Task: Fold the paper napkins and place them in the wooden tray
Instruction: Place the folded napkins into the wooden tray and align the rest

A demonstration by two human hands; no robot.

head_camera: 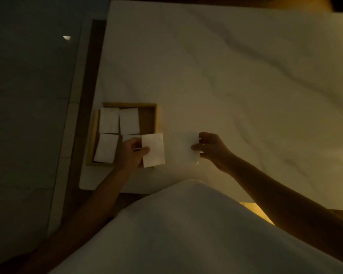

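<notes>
A wooden tray point(147, 107) lies on the white sheet at the left, with several folded white napkins inside, among them one at the upper left point(109, 120) and one at the lower left point(105, 148). My left hand point(132, 153) pinches a folded napkin point(153, 150) over the tray's near right corner. My right hand point(212, 149) pinches the right edge of another white napkin point(183, 148) that lies just right of the tray.
The white sheet point(226, 76) covers a wide surface with soft creases. Its left edge borders a dark wooden strip point(87, 95) and a grey floor. White fabric on my lap point(176, 234) fills the foreground.
</notes>
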